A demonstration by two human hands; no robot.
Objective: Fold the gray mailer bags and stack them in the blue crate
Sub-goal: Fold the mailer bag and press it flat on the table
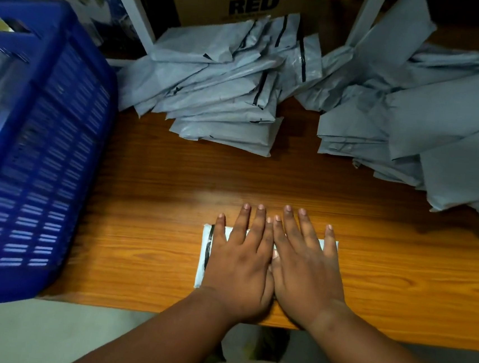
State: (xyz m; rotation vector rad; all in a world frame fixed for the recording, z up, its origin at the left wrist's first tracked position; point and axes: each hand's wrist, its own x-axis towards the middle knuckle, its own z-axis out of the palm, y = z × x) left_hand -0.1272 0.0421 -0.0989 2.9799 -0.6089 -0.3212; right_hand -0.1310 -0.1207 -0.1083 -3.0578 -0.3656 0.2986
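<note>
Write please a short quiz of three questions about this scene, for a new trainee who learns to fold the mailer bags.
1. True or false: both hands lie flat, fingers straight, on one folded mailer bag.
2. Where does the blue crate stand from the person's view? A) left B) right C) behind the piles
3. Fill in: the cardboard box behind the piles shows the word ____.

Key
1. True: left hand and right hand press it side by side on the wooden table.
2. A
3. RED
</note>
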